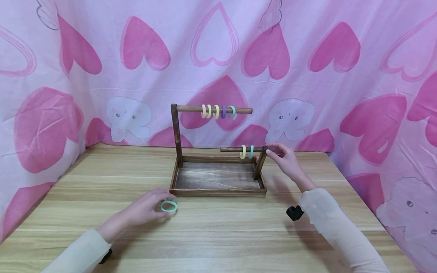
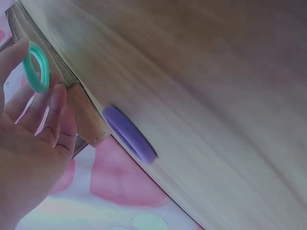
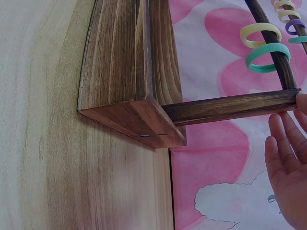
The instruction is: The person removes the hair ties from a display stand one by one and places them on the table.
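My left hand [image 1: 150,206] pinches a mint-green ring [image 1: 168,206] between thumb and fingers, just in front of the rack's front left corner. In the left wrist view that same ring [image 2: 37,68] stands upright in the fingertips. With thumb and fingers, my right hand [image 1: 285,159] holds the top of the short post of a dark wooden rack [image 1: 218,192]. Its lower bar carries a yellow ring [image 1: 242,152] and a green ring [image 1: 251,152]. On the upper bar [image 1: 191,109] hang several rings: pale ones, a purple ring [image 1: 223,112] and a green ring [image 1: 231,112].
The rack's tray base rests on a light wood table [image 1: 218,235]. In the left wrist view a loose purple ring [image 2: 129,135] lies on the tabletop. A pink heart-patterned cloth [image 1: 218,45] hangs behind the table and along its sides.
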Tool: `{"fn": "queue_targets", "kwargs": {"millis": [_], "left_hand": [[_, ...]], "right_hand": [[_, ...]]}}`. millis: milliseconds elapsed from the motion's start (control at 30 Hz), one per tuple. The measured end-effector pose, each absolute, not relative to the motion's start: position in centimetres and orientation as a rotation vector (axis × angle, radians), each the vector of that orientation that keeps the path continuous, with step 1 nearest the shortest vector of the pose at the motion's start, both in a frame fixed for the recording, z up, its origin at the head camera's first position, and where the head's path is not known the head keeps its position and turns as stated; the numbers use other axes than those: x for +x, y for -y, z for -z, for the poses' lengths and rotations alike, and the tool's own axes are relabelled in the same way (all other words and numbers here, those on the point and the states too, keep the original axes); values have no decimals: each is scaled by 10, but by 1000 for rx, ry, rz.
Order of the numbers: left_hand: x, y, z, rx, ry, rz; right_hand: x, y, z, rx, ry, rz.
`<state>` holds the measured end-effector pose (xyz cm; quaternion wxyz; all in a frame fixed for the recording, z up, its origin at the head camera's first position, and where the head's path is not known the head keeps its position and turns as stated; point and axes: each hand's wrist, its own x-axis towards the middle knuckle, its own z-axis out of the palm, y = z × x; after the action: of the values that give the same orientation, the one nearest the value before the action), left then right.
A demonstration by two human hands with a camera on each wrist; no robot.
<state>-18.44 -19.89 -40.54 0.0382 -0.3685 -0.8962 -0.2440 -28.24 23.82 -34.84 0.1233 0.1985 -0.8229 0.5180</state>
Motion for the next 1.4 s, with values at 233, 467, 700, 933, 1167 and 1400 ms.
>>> {"fn": "queue_targets", "kwargs": {"millis": [233, 467, 700, 933, 1167, 1400], "left_hand": [[-183, 207, 408, -1148, 2738, 674], [-181, 212, 408, -1125, 2778, 646], [-179, 218, 408, -1101, 2797, 633], [-177, 223, 408, -1092, 2791, 605], [-176, 227, 406, -1107, 2787, 604], [-175, 231, 405, -1086, 2813, 564]], "right_hand": [[-267, -227, 332, 587, 2393, -1525], [-278, -235, 344, 585, 2400, -1537], [-282, -237, 349, 584, 2394, -1527], [-269, -230, 335, 572, 2407, -1536], [-261, -224, 326, 542, 2427, -1524], [-261, -224, 326, 552, 2417, -1530]]}}
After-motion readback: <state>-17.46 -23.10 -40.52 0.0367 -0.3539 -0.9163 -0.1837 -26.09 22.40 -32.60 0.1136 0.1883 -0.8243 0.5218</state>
